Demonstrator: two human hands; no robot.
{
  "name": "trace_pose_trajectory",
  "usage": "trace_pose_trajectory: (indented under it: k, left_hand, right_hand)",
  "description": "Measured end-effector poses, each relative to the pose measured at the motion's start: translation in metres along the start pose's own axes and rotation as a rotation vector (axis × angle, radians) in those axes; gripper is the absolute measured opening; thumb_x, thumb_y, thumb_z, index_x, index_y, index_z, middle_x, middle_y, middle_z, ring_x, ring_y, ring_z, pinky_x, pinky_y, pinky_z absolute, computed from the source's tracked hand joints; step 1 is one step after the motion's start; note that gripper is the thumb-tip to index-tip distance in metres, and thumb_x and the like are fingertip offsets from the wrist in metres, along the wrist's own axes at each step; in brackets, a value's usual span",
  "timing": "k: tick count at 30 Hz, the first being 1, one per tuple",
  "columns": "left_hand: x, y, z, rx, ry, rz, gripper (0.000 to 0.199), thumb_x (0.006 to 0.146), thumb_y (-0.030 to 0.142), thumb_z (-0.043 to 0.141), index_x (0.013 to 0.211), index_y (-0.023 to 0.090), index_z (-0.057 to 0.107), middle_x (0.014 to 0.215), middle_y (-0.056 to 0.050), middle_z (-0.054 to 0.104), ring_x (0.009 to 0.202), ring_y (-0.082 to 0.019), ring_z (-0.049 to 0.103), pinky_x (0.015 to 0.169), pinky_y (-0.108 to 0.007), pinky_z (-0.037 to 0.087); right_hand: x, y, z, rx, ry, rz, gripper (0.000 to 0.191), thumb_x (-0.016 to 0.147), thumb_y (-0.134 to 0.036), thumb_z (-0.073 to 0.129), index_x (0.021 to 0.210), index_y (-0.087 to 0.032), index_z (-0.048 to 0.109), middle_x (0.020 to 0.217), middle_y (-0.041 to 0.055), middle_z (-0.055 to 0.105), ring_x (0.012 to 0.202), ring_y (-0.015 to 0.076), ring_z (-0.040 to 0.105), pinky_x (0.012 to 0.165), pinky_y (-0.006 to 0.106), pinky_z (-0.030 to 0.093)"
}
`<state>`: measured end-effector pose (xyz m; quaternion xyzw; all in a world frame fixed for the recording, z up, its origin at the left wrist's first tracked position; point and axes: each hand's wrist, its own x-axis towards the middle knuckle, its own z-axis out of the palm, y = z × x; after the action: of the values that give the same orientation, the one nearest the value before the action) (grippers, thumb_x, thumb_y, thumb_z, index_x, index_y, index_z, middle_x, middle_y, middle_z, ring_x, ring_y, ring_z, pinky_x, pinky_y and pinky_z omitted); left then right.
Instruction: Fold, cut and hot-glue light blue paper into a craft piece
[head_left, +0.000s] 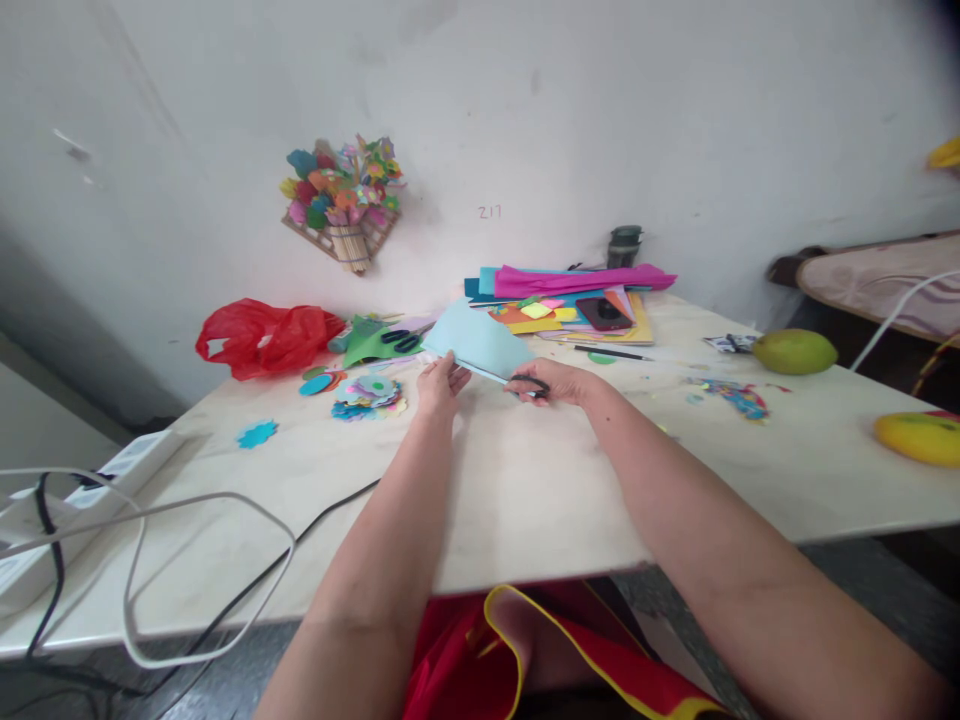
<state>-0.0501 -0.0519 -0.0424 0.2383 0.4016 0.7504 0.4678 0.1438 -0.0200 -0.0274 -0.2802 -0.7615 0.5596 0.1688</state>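
Note:
A light blue sheet of paper is held up above the table between my two hands. My left hand pinches its lower left edge. In my right hand is a pair of scissors with black handles, at the paper's lower right corner; the blades lie along the lower edge and are hard to make out. Left of my left hand lies a pile of cut paper flowers. Beyond it, a second pair of black-handled scissors rests on green paper.
Along the wall sit stacked coloured papers, a phone and a dark bottle. A red plastic bag lies at left, a power strip with cables in front of it. A pencil, paper scraps and mangoes are at right.

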Motion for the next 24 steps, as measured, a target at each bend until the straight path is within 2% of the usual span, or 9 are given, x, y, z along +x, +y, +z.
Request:
trace_pose_trajectory:
  k: [8, 15, 24]
  left_hand:
    - [-0.0013, 0.001, 0.0017, 0.0, 0.018, -0.014, 0.012, 0.068, 0.018, 0.063, 0.071, 0.015, 0.052, 0.06, 0.001, 0.058, 0.052, -0.011, 0.06, 0.06, -0.026, 0.051]
    - [0.0018, 0.0032, -0.0016, 0.009, 0.067, -0.004, 0.011, 0.071, 0.021, 0.061, 0.073, 0.015, 0.052, 0.06, 0.001, 0.057, 0.053, -0.012, 0.06, 0.06, -0.027, 0.051]
    - [-0.0008, 0.0026, -0.0022, 0.017, 0.01, 0.015, 0.015, 0.067, 0.02, 0.064, 0.07, 0.016, 0.05, 0.059, 0.002, 0.058, 0.053, -0.011, 0.06, 0.06, -0.026, 0.05]
  right_hand:
    - [0.0013, 0.0024, -0.0007, -0.01, 0.003, -0.004, 0.024, 0.07, -0.034, 0.063, 0.068, -0.012, 0.053, 0.051, -0.0042, 0.047, 0.034, 0.0016, 0.034, 0.033, 0.017, 0.023]
    - [0.0018, 0.0069, -0.005, 0.087, -0.053, 0.042, 0.021, 0.071, -0.031, 0.061, 0.073, -0.012, 0.055, 0.05, -0.0039, 0.049, 0.033, 0.0025, 0.036, 0.032, 0.017, 0.024]
    - [-0.0028, 0.003, -0.0035, 0.119, -0.061, 0.057, 0.022, 0.072, -0.033, 0.061, 0.075, -0.012, 0.055, 0.048, -0.0042, 0.049, 0.033, 0.0033, 0.038, 0.032, 0.017, 0.026]
